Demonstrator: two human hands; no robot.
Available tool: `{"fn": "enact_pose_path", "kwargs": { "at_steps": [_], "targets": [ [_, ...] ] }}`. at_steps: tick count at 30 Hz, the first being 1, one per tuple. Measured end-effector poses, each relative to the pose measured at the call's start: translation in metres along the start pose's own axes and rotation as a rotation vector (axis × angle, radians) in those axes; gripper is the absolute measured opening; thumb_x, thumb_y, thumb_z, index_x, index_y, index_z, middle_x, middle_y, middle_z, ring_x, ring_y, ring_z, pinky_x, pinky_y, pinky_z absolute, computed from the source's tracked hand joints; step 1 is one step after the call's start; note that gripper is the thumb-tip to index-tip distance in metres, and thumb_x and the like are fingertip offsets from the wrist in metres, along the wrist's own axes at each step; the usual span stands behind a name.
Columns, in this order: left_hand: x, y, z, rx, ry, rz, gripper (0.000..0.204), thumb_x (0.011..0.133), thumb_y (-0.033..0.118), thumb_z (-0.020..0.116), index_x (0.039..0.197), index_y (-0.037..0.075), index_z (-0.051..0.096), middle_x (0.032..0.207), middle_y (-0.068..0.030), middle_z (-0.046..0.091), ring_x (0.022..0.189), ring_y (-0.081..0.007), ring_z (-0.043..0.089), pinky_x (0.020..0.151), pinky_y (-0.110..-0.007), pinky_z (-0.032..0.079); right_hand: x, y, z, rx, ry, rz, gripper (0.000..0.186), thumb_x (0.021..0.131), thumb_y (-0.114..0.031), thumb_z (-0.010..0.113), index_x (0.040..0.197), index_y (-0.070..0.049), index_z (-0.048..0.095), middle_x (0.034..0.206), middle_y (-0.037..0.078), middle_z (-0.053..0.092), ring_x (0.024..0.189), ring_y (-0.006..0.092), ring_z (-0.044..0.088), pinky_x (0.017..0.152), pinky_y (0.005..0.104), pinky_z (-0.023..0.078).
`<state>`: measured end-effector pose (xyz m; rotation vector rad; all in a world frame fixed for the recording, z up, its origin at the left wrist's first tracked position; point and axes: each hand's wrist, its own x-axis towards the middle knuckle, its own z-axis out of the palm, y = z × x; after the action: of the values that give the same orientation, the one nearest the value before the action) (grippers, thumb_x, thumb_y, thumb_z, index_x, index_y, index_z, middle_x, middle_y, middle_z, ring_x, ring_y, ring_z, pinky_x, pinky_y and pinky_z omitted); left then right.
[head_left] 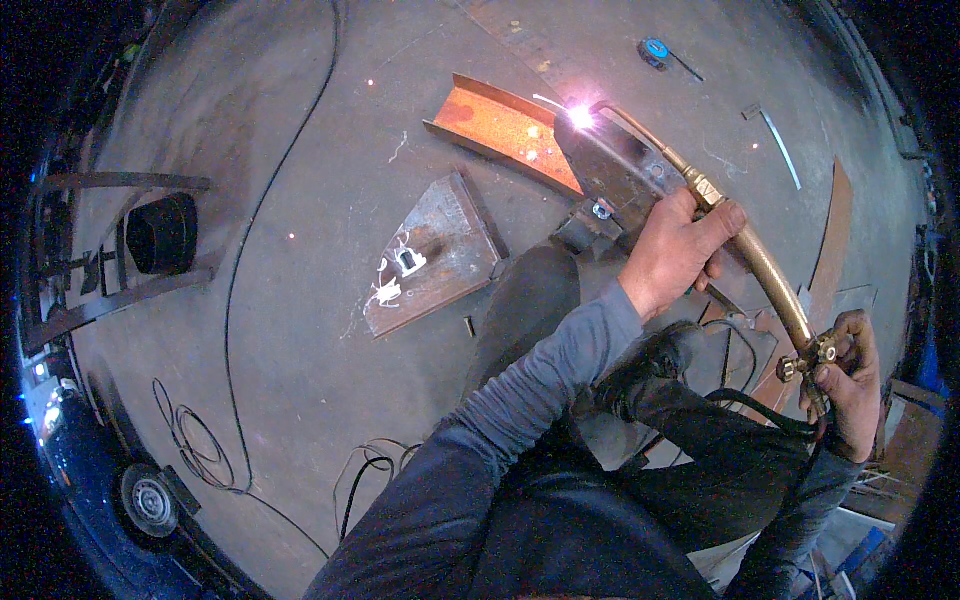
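My left hand (672,252) is closed around the front of a brass gas torch (765,262), just behind its long copper tube. My right hand (852,388) grips the rear end by the valve knobs (808,360). A bright pinkish-white glare (582,117) burns at the torch's bent tip and hides the exact spot beneath it. The glare sits at the far edge of a dark steel piece (625,160), which adjoins a rusty orange steel channel (500,120). Beyond the glare's left side shows a thin bright strip (547,101).
A triangular steel piece (440,250) with white scraps on it lies left of my knee. Farther off are a blue tape measure (654,53) and a narrow pale strip (781,150). A black cable (262,190) crosses the floor. Hoses (750,400) run by my legs.
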<state>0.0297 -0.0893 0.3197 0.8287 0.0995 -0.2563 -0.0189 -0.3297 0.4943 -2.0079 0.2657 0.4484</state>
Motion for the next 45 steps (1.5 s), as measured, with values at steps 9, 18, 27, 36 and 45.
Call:
{"fn": "enact_pose_path", "kwargs": {
  "at_steps": [9, 18, 27, 36, 45],
  "targets": [
    [-0.001, 0.003, 0.001, 0.022, -0.003, -0.024, 0.035, 0.105, 0.036, 0.065, 0.110, 0.002, 0.060, 0.085, -0.0016, 0.059, 0.059, -0.0086, 0.057, 0.044, -0.024, 0.043, 0.001, 0.010, -0.008, -0.048, 0.029, -0.026, 0.049, 0.078, -0.014, 0.078, 0.120, -0.009, 0.053, 0.090, 0.002, 0.060, 0.073, 0.0095, 0.058, 0.057, 0.0229, 0.048],
    [-0.002, 0.004, -0.001, 0.032, -0.005, -0.035, 0.033, 0.106, 0.035, 0.064, 0.111, 0.003, 0.060, 0.087, -0.0015, 0.059, 0.059, -0.0091, 0.057, 0.045, -0.024, 0.043, 0.000, -0.006, -0.007, -0.007, -0.077, 0.096, 0.045, 0.078, -0.003, 0.065, 0.121, -0.008, 0.052, 0.093, 0.004, 0.064, 0.077, 0.0102, 0.060, 0.059, 0.0245, 0.050],
    [-0.002, 0.003, -0.001, 0.010, -0.006, -0.028, 0.032, 0.105, 0.035, 0.065, 0.109, 0.004, 0.060, 0.083, -0.0004, 0.058, 0.058, -0.0083, 0.056, 0.044, -0.024, 0.043, 0.001, 0.008, -0.003, -0.014, 0.018, -0.027, 0.043, 0.079, -0.002, 0.070, 0.117, -0.009, 0.051, 0.091, 0.004, 0.064, 0.061, 0.0111, 0.059, 0.050, 0.0244, 0.049],
    [-0.003, 0.005, -0.002, 0.013, -0.017, 0.002, 0.034, 0.105, 0.037, 0.066, 0.112, 0.005, 0.059, 0.088, -0.0012, 0.059, 0.058, -0.0083, 0.057, 0.045, -0.024, 0.043, 0.001, -0.001, 0.001, -0.037, -0.015, -0.009, 0.045, 0.081, -0.013, 0.081, 0.114, -0.010, 0.050, 0.088, 0.002, 0.064, 0.064, 0.0087, 0.058, 0.052, 0.0229, 0.047],
    [-0.002, 0.002, -0.002, 0.028, -0.005, -0.013, 0.034, 0.105, 0.038, 0.065, 0.109, 0.005, 0.059, 0.084, -0.0011, 0.059, 0.057, -0.0077, 0.057, 0.044, -0.024, 0.044, 0.001, 0.002, -0.003, -0.020, -0.024, 0.009, 0.042, 0.080, -0.009, 0.073, 0.117, -0.010, 0.053, 0.090, 0.001, 0.062, 0.073, 0.0088, 0.057, 0.061, 0.0239, 0.045]
  ]
}}
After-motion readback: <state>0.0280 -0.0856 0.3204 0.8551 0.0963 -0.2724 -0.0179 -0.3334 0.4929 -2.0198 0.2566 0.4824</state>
